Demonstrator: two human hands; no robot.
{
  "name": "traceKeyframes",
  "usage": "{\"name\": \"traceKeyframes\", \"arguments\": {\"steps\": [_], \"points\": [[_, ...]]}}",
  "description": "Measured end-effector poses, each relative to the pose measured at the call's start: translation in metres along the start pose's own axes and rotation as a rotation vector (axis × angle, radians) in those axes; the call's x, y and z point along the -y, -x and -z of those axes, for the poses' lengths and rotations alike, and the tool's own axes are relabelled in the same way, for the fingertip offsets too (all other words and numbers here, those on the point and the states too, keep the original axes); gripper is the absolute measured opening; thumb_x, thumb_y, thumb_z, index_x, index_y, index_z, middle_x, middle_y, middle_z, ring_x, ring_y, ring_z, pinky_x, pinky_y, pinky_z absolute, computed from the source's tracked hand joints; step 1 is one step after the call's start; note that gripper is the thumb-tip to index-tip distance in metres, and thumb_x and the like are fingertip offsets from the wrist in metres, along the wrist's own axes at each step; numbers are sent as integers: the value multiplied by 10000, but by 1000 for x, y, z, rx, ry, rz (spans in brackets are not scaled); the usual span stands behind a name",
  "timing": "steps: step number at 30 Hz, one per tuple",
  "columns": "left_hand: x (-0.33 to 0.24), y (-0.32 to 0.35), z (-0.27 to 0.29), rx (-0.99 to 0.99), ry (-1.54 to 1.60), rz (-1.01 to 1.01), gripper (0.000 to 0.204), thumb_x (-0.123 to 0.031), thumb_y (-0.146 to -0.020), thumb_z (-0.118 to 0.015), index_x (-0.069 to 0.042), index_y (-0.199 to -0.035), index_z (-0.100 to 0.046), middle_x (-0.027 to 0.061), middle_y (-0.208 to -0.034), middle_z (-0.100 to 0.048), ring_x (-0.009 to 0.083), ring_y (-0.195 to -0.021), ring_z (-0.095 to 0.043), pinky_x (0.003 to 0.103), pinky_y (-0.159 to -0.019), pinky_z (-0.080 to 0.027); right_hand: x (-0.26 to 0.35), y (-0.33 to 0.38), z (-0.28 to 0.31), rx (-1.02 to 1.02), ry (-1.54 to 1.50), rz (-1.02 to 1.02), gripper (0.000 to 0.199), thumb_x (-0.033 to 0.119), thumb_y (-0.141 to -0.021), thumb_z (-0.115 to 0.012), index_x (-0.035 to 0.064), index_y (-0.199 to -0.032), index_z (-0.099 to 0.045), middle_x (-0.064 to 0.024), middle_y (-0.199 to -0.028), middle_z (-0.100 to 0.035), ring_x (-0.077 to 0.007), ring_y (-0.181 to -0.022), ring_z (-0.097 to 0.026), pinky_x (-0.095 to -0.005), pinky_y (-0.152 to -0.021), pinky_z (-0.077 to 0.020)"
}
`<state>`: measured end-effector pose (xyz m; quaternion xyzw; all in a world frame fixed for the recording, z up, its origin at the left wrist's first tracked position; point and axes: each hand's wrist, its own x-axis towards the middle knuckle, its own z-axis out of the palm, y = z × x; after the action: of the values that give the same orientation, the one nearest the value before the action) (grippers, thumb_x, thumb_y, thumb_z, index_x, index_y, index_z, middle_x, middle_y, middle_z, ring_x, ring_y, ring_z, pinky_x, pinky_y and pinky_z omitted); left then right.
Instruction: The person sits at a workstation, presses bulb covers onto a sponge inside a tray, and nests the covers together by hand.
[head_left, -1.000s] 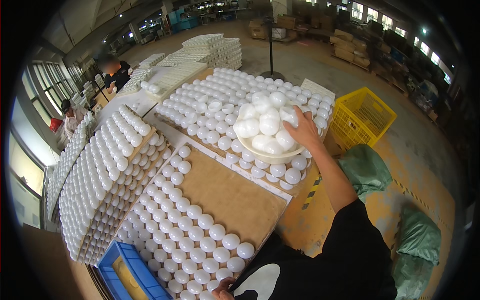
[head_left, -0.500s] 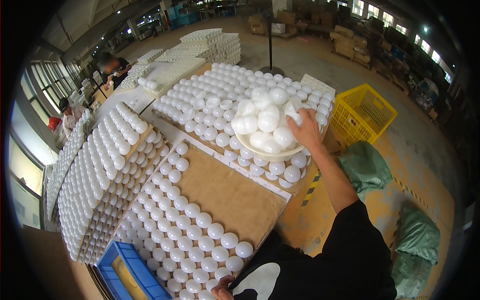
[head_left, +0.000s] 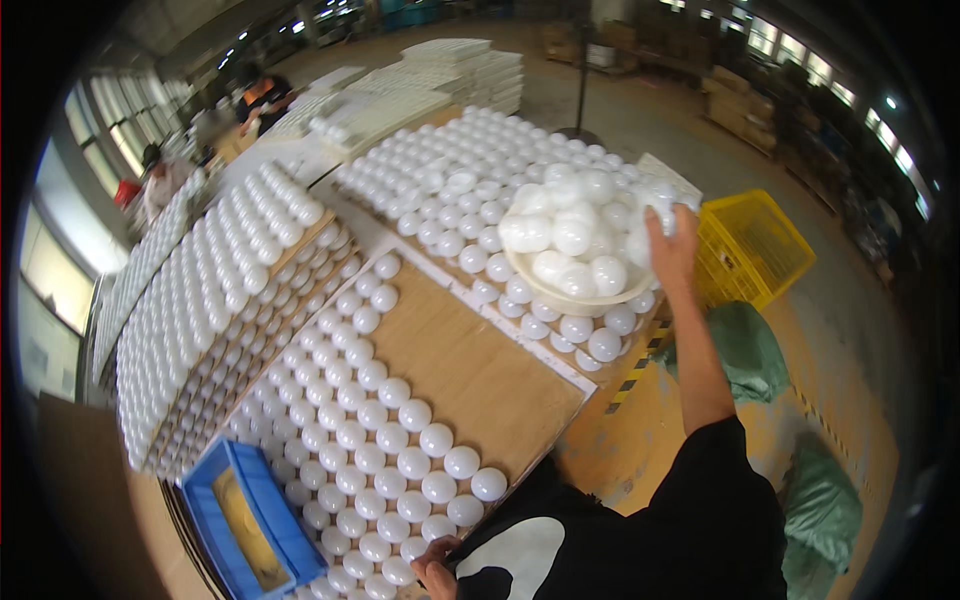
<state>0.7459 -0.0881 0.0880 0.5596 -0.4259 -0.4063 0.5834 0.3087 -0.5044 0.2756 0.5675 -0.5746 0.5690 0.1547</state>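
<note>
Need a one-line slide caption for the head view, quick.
Right hand reaches into a bowl heaped with white balls above ball-covered boards; left hand rests at the near edge.

Daylight pours in from windows (head_left: 60,290) at left and ceiling lamps (head_left: 890,100) at right — the hall reads bright, shadows soft. White globes (head_left: 570,235) glare, nearly blown out. Fisheye bending curves straight edges; the rim goes black — far background is blurred.

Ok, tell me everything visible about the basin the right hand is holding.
The basin is a round, shallow, cream-coloured bowl, plastic by its look, heaped well above its rim with glossy white balls. It is held up over the far rows of balls on the board, tipped slightly. The right hand grips its far right rim; nothing else touches it.
</note>
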Motion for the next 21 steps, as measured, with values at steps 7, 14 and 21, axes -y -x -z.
{"name": "traceKeyframes", "arguments": {"steps": [7,14,21], "points": [[-78,-80,24,-77,-299,-60,928,-786,-853,-351,90,-893,-654,128,-855,-680,204,-828,-633,319,-753,-467,131,74,34,1091,-946,-393,566,216,-892,-627,-38,-1359,-431,-79,-1200,-571,-153,-1057,-556,-302,-925,-466],[-148,-115,0,137,-156,-120,981,-790,-835,-426,137,-1095,-611,187,-1114,-651,264,-1047,-612,392,-904,-464,260,233,2,2366,-1342,49,506,361,-898,-622,8,-1242,-506,-108,-1143,-543,-217,-1139,-497,-346,-996,-381],[-107,-36,25,230,300,98,724,-71,-616,-339,130,-1288,-519,221,-1330,-550,285,-1252,-511,391,-1100,-359,282,314,9,2481,-1250,-565,566,519,-1010,-408,-2,-1206,-510,-99,-1122,-570,-202,-1082,-553,-332,-940,-451]]}}
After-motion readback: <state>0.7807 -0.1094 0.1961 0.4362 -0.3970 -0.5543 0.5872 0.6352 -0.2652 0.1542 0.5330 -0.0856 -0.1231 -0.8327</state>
